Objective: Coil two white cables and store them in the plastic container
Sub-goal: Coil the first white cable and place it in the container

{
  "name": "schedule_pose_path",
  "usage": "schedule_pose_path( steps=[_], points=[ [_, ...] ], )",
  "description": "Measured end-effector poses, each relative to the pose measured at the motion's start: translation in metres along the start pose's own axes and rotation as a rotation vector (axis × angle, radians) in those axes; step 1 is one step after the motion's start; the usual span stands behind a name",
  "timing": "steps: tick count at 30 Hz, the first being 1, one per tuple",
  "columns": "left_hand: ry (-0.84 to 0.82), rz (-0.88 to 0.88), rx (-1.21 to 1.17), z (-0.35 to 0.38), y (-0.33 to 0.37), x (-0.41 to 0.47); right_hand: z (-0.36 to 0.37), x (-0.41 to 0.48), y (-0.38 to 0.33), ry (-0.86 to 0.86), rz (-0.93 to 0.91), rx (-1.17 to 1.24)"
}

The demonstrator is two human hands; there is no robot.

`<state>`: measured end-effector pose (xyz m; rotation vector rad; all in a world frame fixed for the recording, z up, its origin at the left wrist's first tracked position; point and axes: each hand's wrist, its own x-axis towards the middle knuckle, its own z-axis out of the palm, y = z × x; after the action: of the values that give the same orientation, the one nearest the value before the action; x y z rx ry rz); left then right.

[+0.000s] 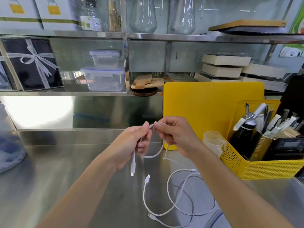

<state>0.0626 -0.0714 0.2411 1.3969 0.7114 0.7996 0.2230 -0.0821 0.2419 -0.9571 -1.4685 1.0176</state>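
Left hand (131,148): I see it pinching the held cable (156,154).
Right hand (176,137): gripping the same cable.
Second cable (166,209): loose on desk (65,170).

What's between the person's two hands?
In the head view, only a short stretch of white cable spans the gap between the left hand and the right hand.

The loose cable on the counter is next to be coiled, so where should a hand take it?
Grip the loose cable just behind its USB plug, coming from above. That end lies free on the counter, clear of the tangled loops, so coiling can start there.
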Motion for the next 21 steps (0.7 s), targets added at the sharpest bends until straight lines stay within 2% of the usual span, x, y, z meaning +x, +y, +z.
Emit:
schedule_pose_path(
  steps=[4,9,11,13,15,21],
  points=[
    [0.026,0.004,-0.338,-0.006,-0.002,-0.003,-0.005,0.003,0.004,0.043,-0.072,-0.095],
    [0.021,0.023,-0.684,-0.018,0.011,-0.008,-0.024,-0.005,0.038,0.141,0.045,-0.050],
    [0.050,0.035,-0.759,-0.020,0.015,-0.008,-0.023,-0.010,0.047,0.228,0.032,-0.055],
    [0.089,0.049,-0.825,-0.020,0.015,-0.005,-0.019,-0.011,0.054,0.280,-0.035,-0.251],
    [0.131,0.081,-0.895,-0.021,0.015,-0.002,-0.015,-0.011,0.058,0.261,-0.071,-0.421],
    [0.156,0.198,-1.053,-0.036,0.023,0.001,-0.009,-0.023,0.084,0.272,-0.156,-0.506]
  ],
)
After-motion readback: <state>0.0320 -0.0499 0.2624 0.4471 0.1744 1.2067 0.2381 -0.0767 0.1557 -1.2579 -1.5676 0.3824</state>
